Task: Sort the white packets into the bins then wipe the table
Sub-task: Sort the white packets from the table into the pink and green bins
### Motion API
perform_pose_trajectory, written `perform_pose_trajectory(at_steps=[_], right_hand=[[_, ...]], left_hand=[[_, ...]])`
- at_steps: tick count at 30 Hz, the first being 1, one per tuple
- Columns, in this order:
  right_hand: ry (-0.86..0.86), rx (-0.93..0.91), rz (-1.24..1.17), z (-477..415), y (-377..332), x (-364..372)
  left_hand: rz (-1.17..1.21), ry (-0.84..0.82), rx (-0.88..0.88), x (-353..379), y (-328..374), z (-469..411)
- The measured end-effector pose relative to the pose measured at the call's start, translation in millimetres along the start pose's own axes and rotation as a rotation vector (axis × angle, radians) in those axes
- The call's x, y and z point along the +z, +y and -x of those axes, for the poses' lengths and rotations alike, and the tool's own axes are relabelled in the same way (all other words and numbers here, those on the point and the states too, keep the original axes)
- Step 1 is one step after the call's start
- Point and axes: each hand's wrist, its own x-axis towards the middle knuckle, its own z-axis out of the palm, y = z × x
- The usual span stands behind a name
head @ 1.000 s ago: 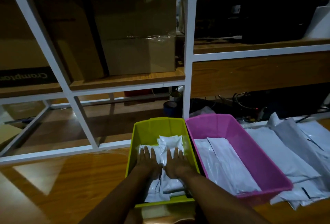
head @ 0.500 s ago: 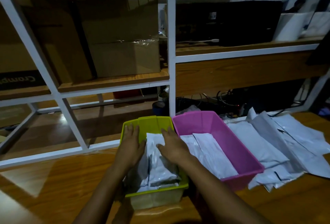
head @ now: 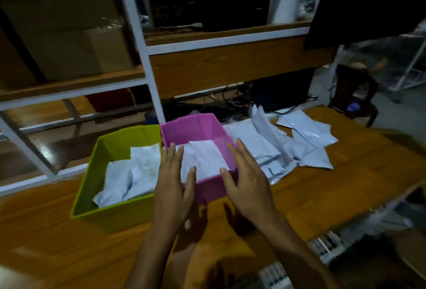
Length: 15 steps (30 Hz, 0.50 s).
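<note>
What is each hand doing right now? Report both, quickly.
Left hand: open, fingers spread, holding nothing, at the near left corner of the pink plastic bin.
Right hand: open, empty, at that bin's near right corner.

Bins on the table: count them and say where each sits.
2. The green bin sits on the left; the pink bin stands right beside it, near the left hand and right hand. No others are visible; the blurred right edge could hide some.

left hand [head: 173, 187], right hand [head: 247, 182], flat, fingers spread
</note>
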Motion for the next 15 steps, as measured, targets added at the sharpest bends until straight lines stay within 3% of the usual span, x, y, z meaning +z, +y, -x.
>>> perform_pose_trajectory(at_steps=[8,15], right_hand=[[0.079,0.053,0.028,45,93,-93],[0.089,0.141,0.107,31,172,-141]], left_hand=[[0.017,-0.133,0.059,90,92,27],[0.066,-0.237,0.129,162,141,3]])
